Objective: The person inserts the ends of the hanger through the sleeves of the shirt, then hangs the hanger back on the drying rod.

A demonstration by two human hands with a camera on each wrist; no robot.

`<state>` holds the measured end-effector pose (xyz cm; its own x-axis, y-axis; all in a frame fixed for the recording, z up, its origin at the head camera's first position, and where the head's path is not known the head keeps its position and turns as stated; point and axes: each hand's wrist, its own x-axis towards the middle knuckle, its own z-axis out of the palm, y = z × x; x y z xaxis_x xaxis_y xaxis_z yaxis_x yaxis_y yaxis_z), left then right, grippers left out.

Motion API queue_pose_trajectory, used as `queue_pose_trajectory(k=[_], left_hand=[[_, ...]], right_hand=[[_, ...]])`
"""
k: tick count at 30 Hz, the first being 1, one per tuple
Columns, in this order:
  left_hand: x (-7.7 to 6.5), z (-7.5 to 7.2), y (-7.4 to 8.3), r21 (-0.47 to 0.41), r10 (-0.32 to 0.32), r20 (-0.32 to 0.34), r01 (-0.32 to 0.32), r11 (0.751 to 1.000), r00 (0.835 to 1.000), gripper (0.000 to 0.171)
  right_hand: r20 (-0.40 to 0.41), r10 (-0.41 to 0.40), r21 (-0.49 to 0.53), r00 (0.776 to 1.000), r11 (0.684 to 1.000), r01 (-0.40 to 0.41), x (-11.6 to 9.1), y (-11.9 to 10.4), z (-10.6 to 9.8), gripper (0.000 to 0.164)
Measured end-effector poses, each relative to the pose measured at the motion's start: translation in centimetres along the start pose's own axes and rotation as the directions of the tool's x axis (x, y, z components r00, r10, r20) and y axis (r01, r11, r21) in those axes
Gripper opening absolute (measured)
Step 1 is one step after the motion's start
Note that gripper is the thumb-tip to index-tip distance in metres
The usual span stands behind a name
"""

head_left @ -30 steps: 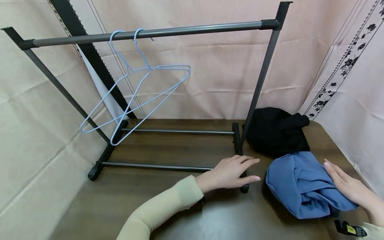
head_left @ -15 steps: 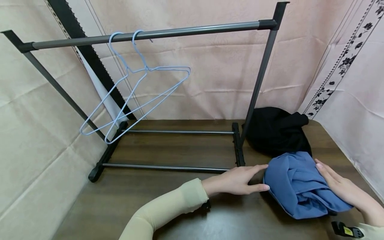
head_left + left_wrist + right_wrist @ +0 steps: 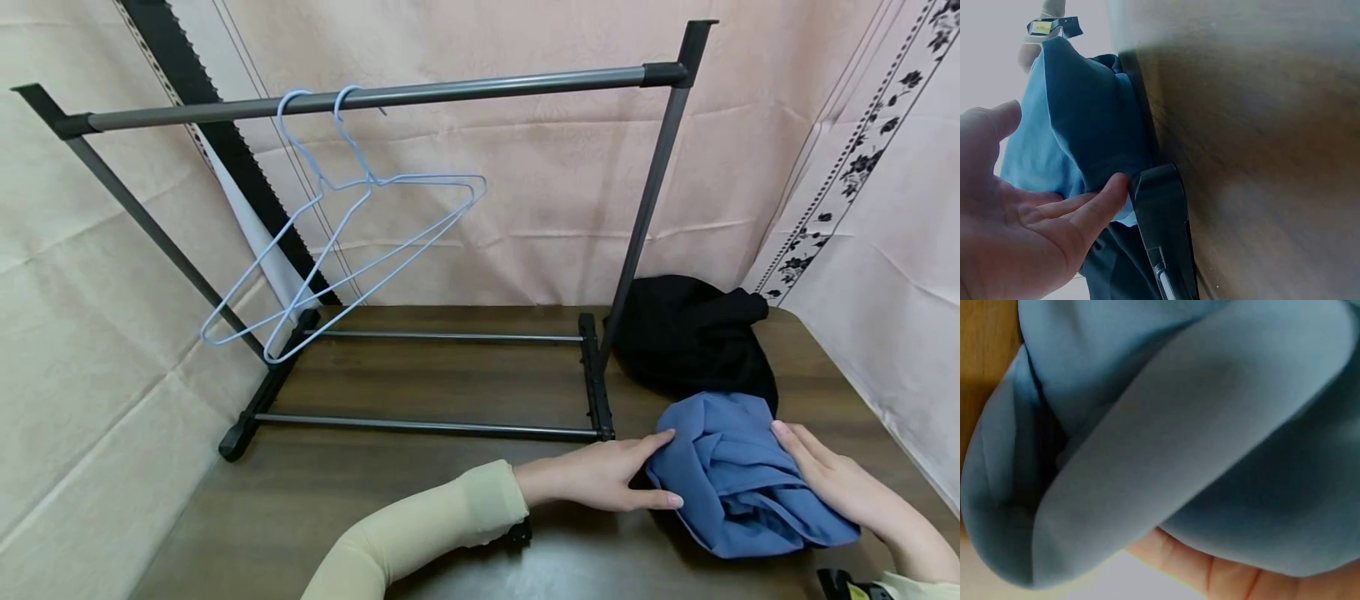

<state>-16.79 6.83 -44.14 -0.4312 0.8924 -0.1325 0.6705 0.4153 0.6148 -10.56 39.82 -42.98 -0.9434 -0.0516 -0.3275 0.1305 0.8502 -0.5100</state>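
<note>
Currently blue cloth [image 3: 738,479] sits on table [image 3: 450,379] just right of rack [image 3: 517,87], left hand [image 3: 600,477] grip wide at its rack-side edge, right hand [image 3: 840,483] grip also wide against the side away from rack.

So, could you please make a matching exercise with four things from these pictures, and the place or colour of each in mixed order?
1. clothes hangers
2. black fabric bundle
3. blue fabric bundle
4. left sleeve

A. pale green
B. between left hand and right hand
C. hooked over the top bar
D. behind the other fabric bundle

Pairs: 1-C, 2-D, 3-B, 4-A
</note>
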Motion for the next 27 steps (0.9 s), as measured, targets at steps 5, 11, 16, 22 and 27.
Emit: queue_pose_trajectory(k=[5, 11, 16, 22, 27], left_hand=[[-0.2, 0.0, 0.1, 0.007, -0.027, -0.007, 0.027, 1.000, 1.000, 0.082], [-0.3, -0.1, 0.1, 0.008, -0.028, -0.024, 0.028, 1.000, 0.999, 0.086], [-0.3, -0.2, 0.2, -0.002, -0.029, -0.047, 0.029, 1.000, 0.998, 0.089], [-0.3, 0.1, 0.2, -0.026, -0.043, -0.090, 0.041, 0.999, 0.995, 0.095], [-0.3, 0.5, 0.2, -0.077, -0.046, -0.157, 0.034, 0.996, 0.987, 0.099]], right_hand=[[0.044, 0.006, -0.008, 0.999, 1.000, -0.006, 0.2, -0.4, 0.3, 0.083], [0.056, -0.003, -0.012, 0.998, 1.000, 0.004, 0.3, -1.0, 0.5, 0.083], [-0.041, -0.071, -0.017, 0.997, 0.997, 0.071, 0.0, -1.7, 0.9, 0.073], [-0.195, -0.152, -0.039, 0.969, 0.988, 0.147, -0.2, -2.8, 1.3, 0.059], [-0.243, -0.160, -0.035, 0.957, 0.987, 0.156, -0.5, -3.7, 1.4, 0.057]])
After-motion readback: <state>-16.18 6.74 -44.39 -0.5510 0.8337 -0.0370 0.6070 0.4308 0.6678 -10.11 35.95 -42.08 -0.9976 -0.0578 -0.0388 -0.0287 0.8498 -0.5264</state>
